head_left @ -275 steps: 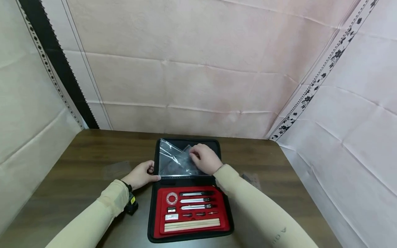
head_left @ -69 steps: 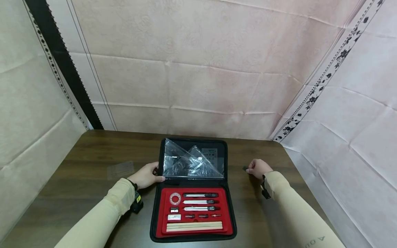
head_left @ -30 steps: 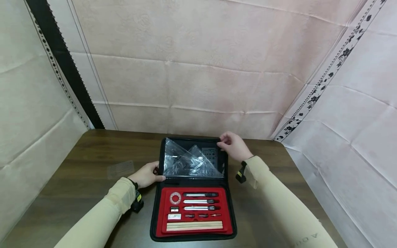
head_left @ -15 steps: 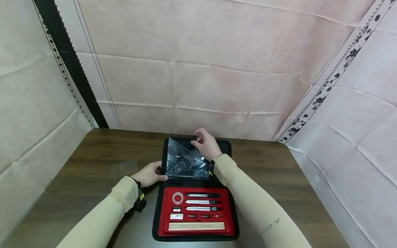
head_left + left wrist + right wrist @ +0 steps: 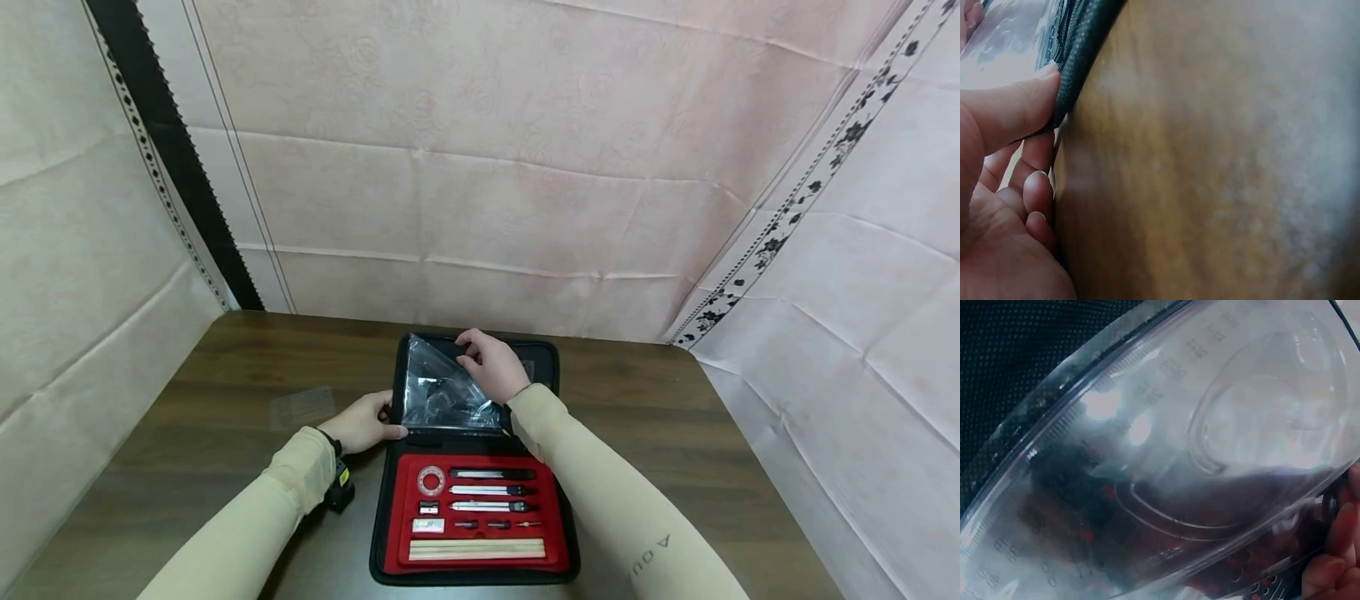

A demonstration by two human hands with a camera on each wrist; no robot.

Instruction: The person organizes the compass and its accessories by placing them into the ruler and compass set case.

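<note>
A drafting set case lies unfolded on the table, red tray nearest me. My left hand pinches the left edge of its lid, thumb on top and fingers underneath, as the left wrist view confirms. Over the lid's pocket, my right hand has its fingers curled around a small dark piece, mostly hidden by them. Beneath that hand lie clear plastic set squares; their printed scale shows in the right wrist view. Part of a lettering template peeks out beside the right hand.
The red tray holds a tape roll, compasses, a sharpener, an eraser and pencils. A clear plastic sheet lies on the table to the left. Cloth walls enclose the table.
My right hand has picked up a small dark piece from the table's right side and carried it left, over the lid. The left hand keeps its grip on the lid edge.
</note>
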